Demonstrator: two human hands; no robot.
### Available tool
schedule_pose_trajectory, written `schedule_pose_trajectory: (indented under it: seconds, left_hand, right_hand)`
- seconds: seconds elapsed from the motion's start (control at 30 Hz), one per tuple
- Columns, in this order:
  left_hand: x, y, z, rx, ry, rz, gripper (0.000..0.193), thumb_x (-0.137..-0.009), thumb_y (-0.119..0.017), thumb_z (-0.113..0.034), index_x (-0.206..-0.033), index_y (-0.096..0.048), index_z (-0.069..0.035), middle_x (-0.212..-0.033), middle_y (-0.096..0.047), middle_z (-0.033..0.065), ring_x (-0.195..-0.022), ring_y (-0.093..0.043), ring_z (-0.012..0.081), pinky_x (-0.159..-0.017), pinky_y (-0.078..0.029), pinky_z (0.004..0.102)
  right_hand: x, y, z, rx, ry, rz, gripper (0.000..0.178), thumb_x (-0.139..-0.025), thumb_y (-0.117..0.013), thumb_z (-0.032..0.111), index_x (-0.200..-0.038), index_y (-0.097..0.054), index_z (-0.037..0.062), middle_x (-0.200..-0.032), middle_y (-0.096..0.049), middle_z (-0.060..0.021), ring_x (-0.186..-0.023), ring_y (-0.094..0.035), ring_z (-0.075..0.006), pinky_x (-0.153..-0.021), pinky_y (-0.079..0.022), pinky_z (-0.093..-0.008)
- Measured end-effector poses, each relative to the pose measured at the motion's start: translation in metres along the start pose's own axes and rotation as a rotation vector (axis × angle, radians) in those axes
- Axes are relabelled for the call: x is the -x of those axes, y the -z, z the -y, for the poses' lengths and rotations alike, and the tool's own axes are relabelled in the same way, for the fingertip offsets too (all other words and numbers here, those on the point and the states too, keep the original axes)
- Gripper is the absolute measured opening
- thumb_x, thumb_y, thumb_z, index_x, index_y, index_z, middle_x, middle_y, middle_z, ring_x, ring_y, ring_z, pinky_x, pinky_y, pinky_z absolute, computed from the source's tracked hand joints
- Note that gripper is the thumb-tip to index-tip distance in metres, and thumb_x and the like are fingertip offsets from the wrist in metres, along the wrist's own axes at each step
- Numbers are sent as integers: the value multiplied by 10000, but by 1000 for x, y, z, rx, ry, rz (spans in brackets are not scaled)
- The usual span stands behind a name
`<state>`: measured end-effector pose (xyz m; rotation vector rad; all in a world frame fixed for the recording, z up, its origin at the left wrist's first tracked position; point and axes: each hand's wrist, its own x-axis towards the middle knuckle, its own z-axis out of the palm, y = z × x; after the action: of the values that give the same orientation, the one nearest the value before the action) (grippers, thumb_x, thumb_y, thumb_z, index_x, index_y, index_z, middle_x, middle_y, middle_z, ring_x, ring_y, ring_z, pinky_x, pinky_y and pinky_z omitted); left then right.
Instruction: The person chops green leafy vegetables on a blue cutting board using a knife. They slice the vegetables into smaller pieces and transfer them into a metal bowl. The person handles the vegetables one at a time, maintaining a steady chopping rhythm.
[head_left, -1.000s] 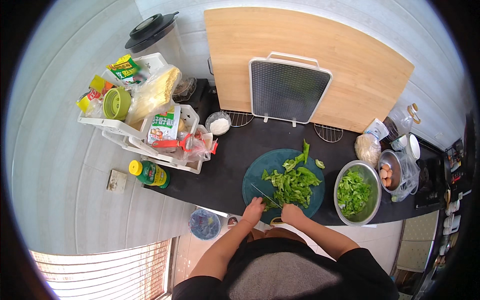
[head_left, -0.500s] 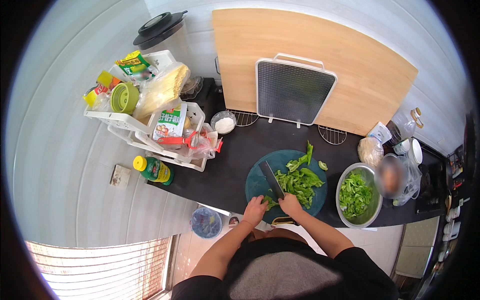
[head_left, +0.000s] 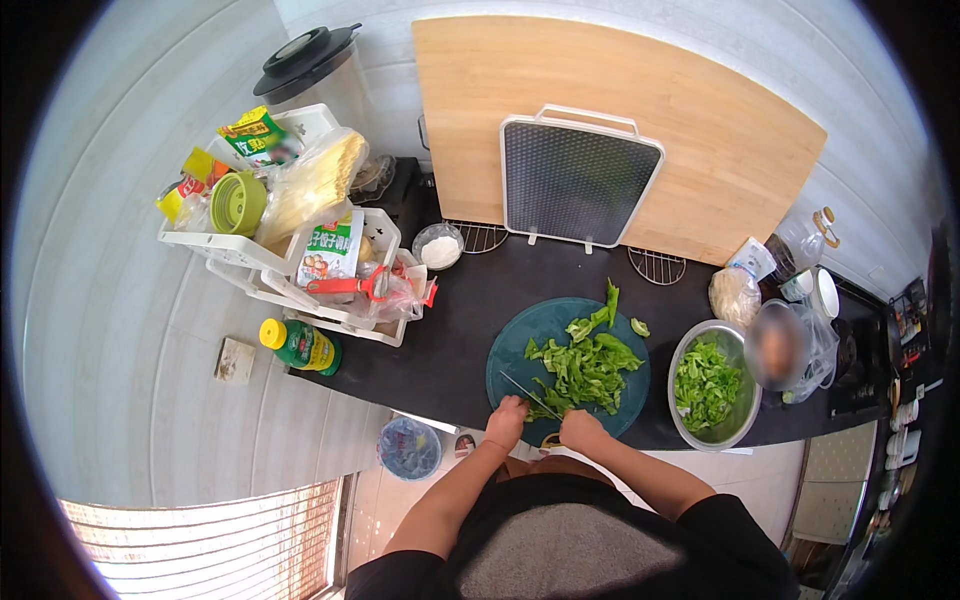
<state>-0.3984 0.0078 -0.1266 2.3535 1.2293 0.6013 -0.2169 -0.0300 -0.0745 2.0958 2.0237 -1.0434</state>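
Over the front of a round teal cutting board [head_left: 510, 350], my right hand [head_left: 582, 430] is closed around the handle of a kitchen knife [head_left: 530, 394]. The blade shows nearly edge-on, as a thin line pointing away and to the left. My left hand [head_left: 507, 420] is at the board's front left edge, fingers curled together on leafy greens, largely hidden beneath them. Chopped leafy greens [head_left: 588, 372] are heaped on the board to the right of the blade. Right of the board stands a steel bowl [head_left: 754, 412] with cut greens [head_left: 708, 385] in it.
White baskets [head_left: 235, 247] of packets and noodles stand at the left, beside a green bottle [head_left: 312, 346] with a yellow cap. A small bowl of white powder [head_left: 438, 247] sits behind. A dark board [head_left: 580, 180] leans against a large wooden board [head_left: 720, 130]. Below is a lined bin [head_left: 409, 450].
The knife blade has turned from showing its broad side to nearly edge-on, and its tip has moved nearer and left. My right hand is slightly lower. The whole view has shifted a little.
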Motion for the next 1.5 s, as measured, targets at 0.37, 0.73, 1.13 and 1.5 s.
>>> schedule_pose_trajectory:
  seconds: [0.37,0.73,1.13,1.5]
  left_hand:
    - [3,3,0,6,27,-25,158,-709,-507,-22,-844,-587,-44,-840,-513,86,-845,-531,270,-669,-502,347]
    - [-2,18,-20,200,113,-256,207,-761,-600,-67,-964,-617,-30,-985,-555,109,-914,-541,294,-768,-472,350]
    - [3,5,-9,175,-26,-77,93,-740,-580,-33,-830,-566,-47,-848,-537,102,-810,-555,298,-678,-476,360]
    - [10,-4,-12,70,-31,-74,41,-711,-529,-15,-733,-549,-43,-808,-518,83,-809,-543,274,-668,-488,360]
  right_hand:
    - [-66,-22,10,-66,57,-149,162,-703,-557,132,-744,-629,-7,-760,-626,-233,-737,-627,-376,-674,-511,-440]
    - [-23,44,-4,-251,-40,-335,214,-758,-572,197,-762,-584,-17,-698,-594,-245,-673,-590,-409,-632,-482,-469]
    - [32,13,-12,-190,-78,-95,251,-812,-522,224,-856,-573,-18,-774,-610,-240,-753,-588,-410,-694,-468,-467]
    - [-5,-12,1,-101,-12,-189,187,-764,-517,164,-766,-584,-11,-753,-610,-245,-727,-598,-412,-670,-490,-468]
